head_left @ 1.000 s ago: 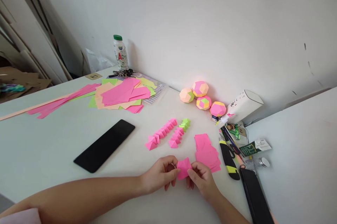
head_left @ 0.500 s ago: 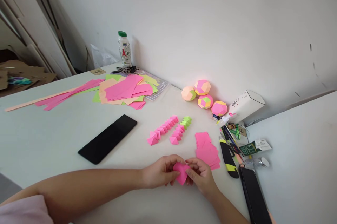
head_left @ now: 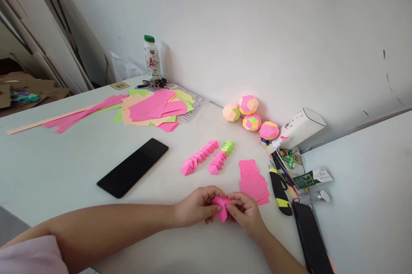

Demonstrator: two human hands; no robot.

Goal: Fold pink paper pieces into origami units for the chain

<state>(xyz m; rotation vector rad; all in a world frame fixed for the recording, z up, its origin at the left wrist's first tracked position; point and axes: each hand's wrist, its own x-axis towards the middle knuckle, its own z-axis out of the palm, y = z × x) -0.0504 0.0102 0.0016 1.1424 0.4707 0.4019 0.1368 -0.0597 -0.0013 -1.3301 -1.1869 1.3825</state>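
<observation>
Between my two hands is a small piece of pink paper (head_left: 222, 214), partly folded, above the front of the table. My left hand (head_left: 202, 206) pinches its left side, thumb on the near face. On the other side my right hand (head_left: 246, 213) grips it, the thumb pressed on its face; the fingers behind are partly hidden. Just beyond lie a row of folded pink paper units (head_left: 200, 157) and a shorter row of pink and green units (head_left: 222, 156). Flat pink paper pieces (head_left: 254, 183) overlap beside my right hand.
A black phone (head_left: 132, 168) lies left of the rows. Behind it are loose coloured papers (head_left: 151, 108), keys (head_left: 153, 83) and a bottle (head_left: 152, 58). Several paper balls (head_left: 251, 123) sit by the wall. At right are a utility knife (head_left: 280, 192) and a black case (head_left: 311, 237).
The pink paper in my hands has bent further, with its upper edge now raised and a facet showing. Both hands stay almost in place; the view has shifted slightly.
</observation>
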